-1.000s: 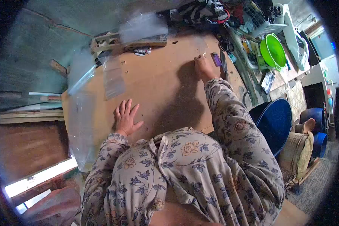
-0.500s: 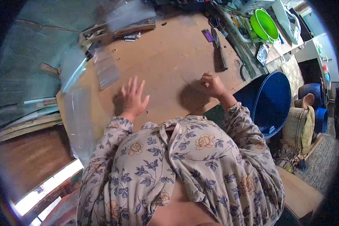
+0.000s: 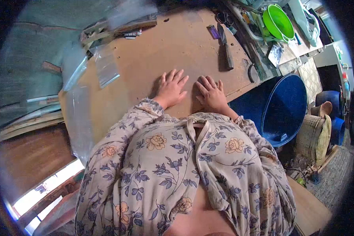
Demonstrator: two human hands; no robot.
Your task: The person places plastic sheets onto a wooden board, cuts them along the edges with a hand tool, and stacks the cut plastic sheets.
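Observation:
On the brown tabletop [image 3: 145, 59], my left hand [image 3: 171, 89] lies palm down with its fingers spread, holding nothing. Close on its right, my right hand [image 3: 213, 94] also rests flat near the front edge, fingers apart, with a ring showing on one finger. A knife [image 3: 225, 51] with a dark handle lies beyond my right hand, beside a small purple packet [image 3: 213, 32]. To the left of my left hand is a clear plastic bag [image 3: 105, 67].
A large blue barrel [image 3: 285, 110] stands right of the table. A green basin [image 3: 278, 23] sits on the side bench at back right. Scissors [image 3: 221, 17] lie at the far edge. Clear plastic sheeting [image 3: 80, 118] hangs over the left edge. A wicker basket [image 3: 308, 135] stands beyond the barrel.
My left hand has moved right, towards my right hand. My right hand has gone from curled fingers to spread and flat on the table, slightly left of before. The camera view has shifted a little.

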